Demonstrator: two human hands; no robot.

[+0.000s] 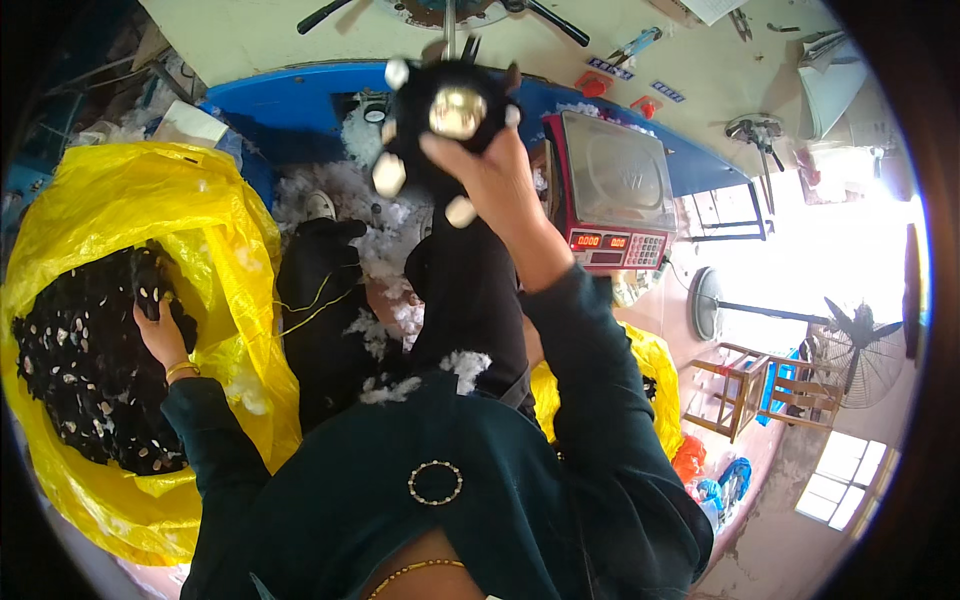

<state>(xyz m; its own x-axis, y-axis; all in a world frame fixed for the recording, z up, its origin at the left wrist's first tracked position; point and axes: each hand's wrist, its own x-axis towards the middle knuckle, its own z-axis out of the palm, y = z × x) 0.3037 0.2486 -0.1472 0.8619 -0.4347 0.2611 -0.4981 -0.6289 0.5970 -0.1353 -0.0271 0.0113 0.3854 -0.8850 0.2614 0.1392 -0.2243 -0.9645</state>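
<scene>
My right hand grips a black plush toy with white paw tips and a shiny pale gold patch, held up by the blue front of the machine. The toy is slightly blurred and overlaps the lower end of a metal tube; whether they touch I cannot tell. Down at the left, my left hand reaches into a large yellow woven bag. Its fingers are closed round a black plush skin at the edge of a heap of similar black pieces with pale spots.
A red digital scale with a metal pan stands to the right of the toy. White stuffing fluff lies around my legs and lap. Two red buttons sit on the machine's panel. Farther right are a standing fan and wooden stools.
</scene>
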